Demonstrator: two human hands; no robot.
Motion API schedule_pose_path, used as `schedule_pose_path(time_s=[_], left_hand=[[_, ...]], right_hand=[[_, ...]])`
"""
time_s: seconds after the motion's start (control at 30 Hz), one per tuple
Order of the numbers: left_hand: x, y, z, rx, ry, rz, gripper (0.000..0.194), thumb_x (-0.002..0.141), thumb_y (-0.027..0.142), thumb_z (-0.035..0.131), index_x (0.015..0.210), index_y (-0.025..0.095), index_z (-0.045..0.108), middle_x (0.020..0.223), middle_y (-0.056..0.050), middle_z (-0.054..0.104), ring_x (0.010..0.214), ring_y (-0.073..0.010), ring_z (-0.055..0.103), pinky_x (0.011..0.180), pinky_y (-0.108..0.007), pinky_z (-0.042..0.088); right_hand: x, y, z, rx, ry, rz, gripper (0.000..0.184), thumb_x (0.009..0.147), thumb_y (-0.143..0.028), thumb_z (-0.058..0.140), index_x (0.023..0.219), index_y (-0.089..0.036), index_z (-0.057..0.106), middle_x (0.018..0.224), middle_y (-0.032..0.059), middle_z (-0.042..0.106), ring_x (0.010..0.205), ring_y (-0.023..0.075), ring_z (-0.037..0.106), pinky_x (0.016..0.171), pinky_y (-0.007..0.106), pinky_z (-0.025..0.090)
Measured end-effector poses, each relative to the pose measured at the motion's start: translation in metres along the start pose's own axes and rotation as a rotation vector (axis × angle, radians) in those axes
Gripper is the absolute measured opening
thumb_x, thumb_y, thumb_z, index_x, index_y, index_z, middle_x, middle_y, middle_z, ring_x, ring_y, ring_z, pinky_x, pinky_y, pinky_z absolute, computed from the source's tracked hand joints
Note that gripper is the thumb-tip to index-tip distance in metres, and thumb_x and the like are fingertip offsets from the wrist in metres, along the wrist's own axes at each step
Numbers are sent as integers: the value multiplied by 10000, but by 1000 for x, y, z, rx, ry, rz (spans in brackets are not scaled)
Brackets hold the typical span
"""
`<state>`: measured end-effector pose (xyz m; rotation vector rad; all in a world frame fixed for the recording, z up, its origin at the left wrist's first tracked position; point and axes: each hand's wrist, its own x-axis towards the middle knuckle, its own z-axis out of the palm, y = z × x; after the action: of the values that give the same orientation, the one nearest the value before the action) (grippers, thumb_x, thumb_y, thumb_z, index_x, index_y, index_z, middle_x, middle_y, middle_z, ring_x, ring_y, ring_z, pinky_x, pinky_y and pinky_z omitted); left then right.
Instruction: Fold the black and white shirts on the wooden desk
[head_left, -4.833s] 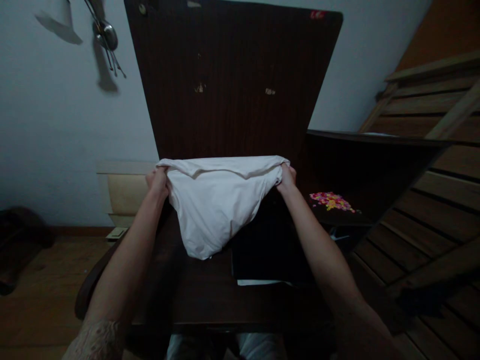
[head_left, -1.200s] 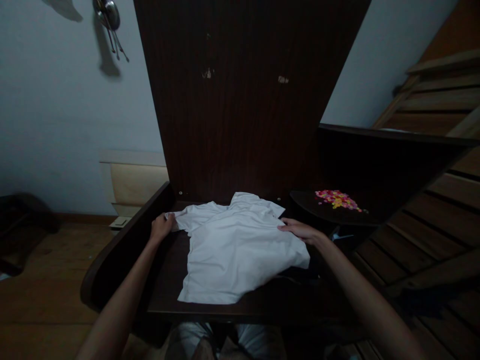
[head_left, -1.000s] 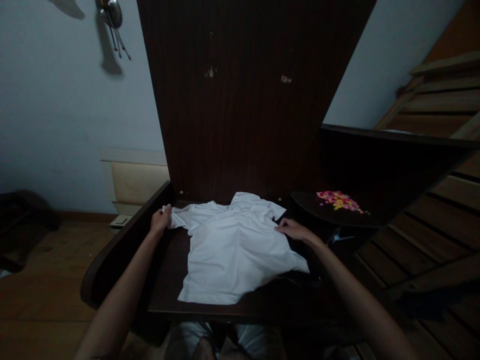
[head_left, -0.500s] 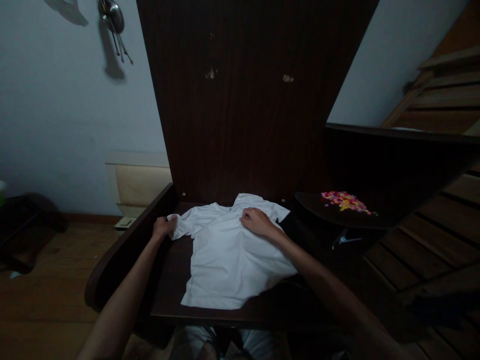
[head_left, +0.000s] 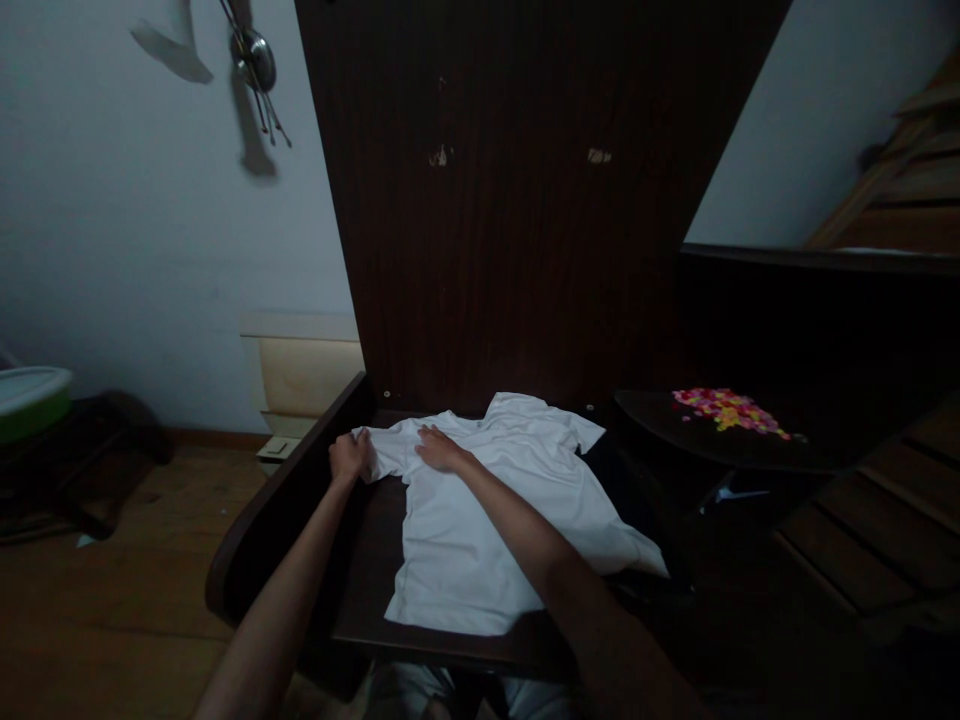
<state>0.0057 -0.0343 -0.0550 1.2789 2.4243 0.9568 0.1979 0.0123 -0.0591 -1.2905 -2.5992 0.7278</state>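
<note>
A white T-shirt lies spread on the dark wooden desk, its collar end toward the back panel. My left hand is closed on the end of the left sleeve. My right hand rests on the shirt near the left shoulder, fingers out and pressed on the cloth. My right forearm crosses over the middle of the shirt. Part of a dark, flat thing shows from beneath the shirt's right side; its kind is hard to make out.
A raised side edge bounds the desk on the left. To the right, a rounded shelf bears a heap of pink, red and yellow bits. A tall dark panel stands behind. A green tub is at far left.
The white T-shirt, earlier held up bunched in both hands, now lies spread on the desk. My right hand has moved left from its right side to the left shoulder; my left hand stays on the sleeve.
</note>
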Motion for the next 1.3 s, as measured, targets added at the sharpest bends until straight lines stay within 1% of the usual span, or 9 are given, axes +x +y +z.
schedule_pose_path(time_s=[0.2, 0.33, 0.4, 0.57, 0.67, 0.77, 0.93, 1.1, 1.3], left_hand=[[2, -2, 0, -30, 41, -36, 360, 862, 339, 465, 862, 100, 734, 989, -276, 707, 1062, -407, 639, 803, -397, 497], [8, 3, -1, -97, 58, -33, 304, 854, 305, 493, 912, 113, 721, 1014, -249, 712, 1059, -382, 647, 806, -381, 501], [10, 8, 0, -143, 61, -11, 283, 842, 284, 522, 995, 124, 698, 1043, -215, 715, 1052, -350, 656, 815, -369, 503], [9, 31, 15, -297, 34, 78, 427, 802, 285, 622, 1214, 181, 577, 1082, -122, 709, 1010, -252, 671, 841, -322, 505], [4, 45, 28, -596, -210, 134, 510, 843, 321, 590, 1315, 166, 476, 1018, -121, 707, 859, -211, 695, 753, -317, 529], [-1, 50, 37, -786, -472, 152, 551, 874, 291, 518, 1393, 183, 366, 1025, -125, 702, 724, -180, 693, 635, -309, 540], [-17, 36, 46, -350, -359, 363, 439, 811, 304, 583, 1229, 179, 533, 1075, -112, 693, 808, -195, 685, 741, -340, 544], [-51, 23, 50, 158, -392, 661, 697, 781, 518, 617, 1367, 170, 473, 1395, -165, 535, 1297, -346, 462, 1057, -518, 357], [-52, 8, 27, 433, -551, 653, 803, 802, 660, 505, 1469, 232, 376, 1564, -133, 318, 1441, -336, 269, 1133, -608, 159]], right_hand=[[15, -5, 21, -60, -90, 57, 740, 904, -461, 468, 1541, -171, 226, 1628, 66, 74, 1491, 299, -29, 1189, 482, -19], [25, -4, 25, 23, -60, 80, 779, 820, -416, 569, 1521, -219, 291, 1627, 33, 109, 1494, 277, -35, 1182, 466, -62], [31, -1, 25, 238, 9, 88, 747, 746, -344, 634, 1454, -234, 425, 1603, 33, 229, 1497, 262, 25, 1182, 458, -58], [44, 8, 21, 721, 209, 127, 452, 837, -365, 488, 1232, -193, 625, 1337, 79, 606, 1309, 241, 478, 1106, 417, 302], [47, 18, 10, 814, 266, 180, 550, 933, -470, 265, 1199, -141, 617, 1137, 120, 693, 1082, 224, 634, 917, 352, 476], [46, 32, -2, 961, 293, 281, 598, 929, -583, 250, 1109, -150, 620, 929, 108, 708, 870, 219, 673, 721, 322, 529], [38, 50, -3, 758, 342, 344, 389, 761, -429, 653, 1066, -195, 594, 816, 16, 658, 743, 189, 636, 608, 276, 507], [32, 47, 7, 646, 390, 332, 565, 626, -138, 693, 1169, -226, 564, 981, 11, 658, 917, 196, 634, 768, 283, 512], [27, 29, 6, 261, 303, 217, 795, 645, -116, 704, 1394, -173, 443, 1222, 114, 627, 1195, 259, 551, 1001, 332, 423]])
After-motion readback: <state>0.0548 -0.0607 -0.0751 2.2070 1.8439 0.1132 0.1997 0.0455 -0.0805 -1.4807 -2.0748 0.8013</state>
